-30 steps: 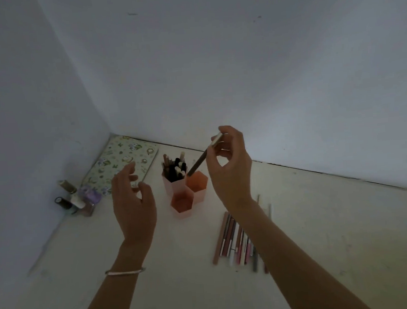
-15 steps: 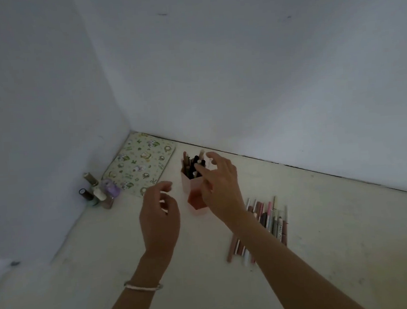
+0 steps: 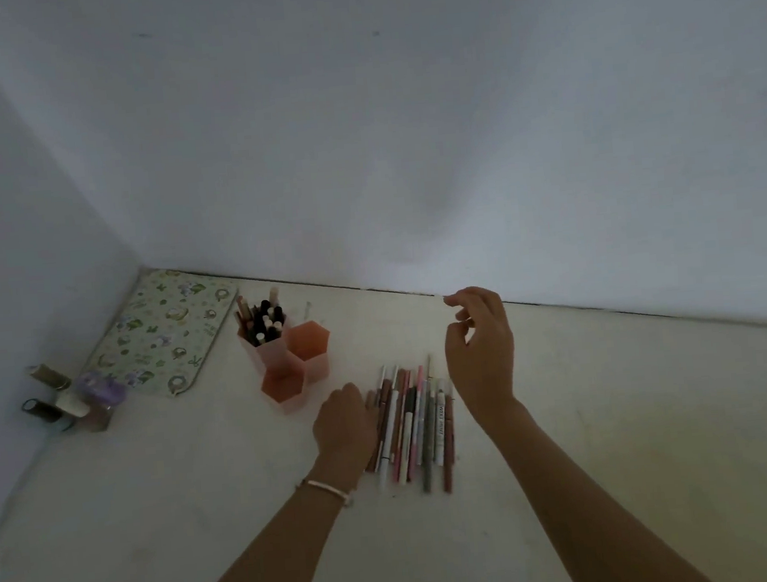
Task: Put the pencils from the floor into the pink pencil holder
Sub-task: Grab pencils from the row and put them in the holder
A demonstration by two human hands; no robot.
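Head view: left hand lies curled on the left edge of the pencils on the floor (grasp hidden). Right hand hovers empty, loosely spread. Advised: pinch one pencil, lift clear, insert upright into pink pencil holder.

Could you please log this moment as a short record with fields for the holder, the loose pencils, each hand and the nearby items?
holder: pink pencil holder, three hexagonal cups; back-left cup full, other two look empty
pencils: row of pencils lying on the floor, right of the holder
left hand: left hand down at the row's left edge, grip not visible
right hand: right hand raised above the row, open, holding nothing
nearby: floral pad and small bottles by the left wall
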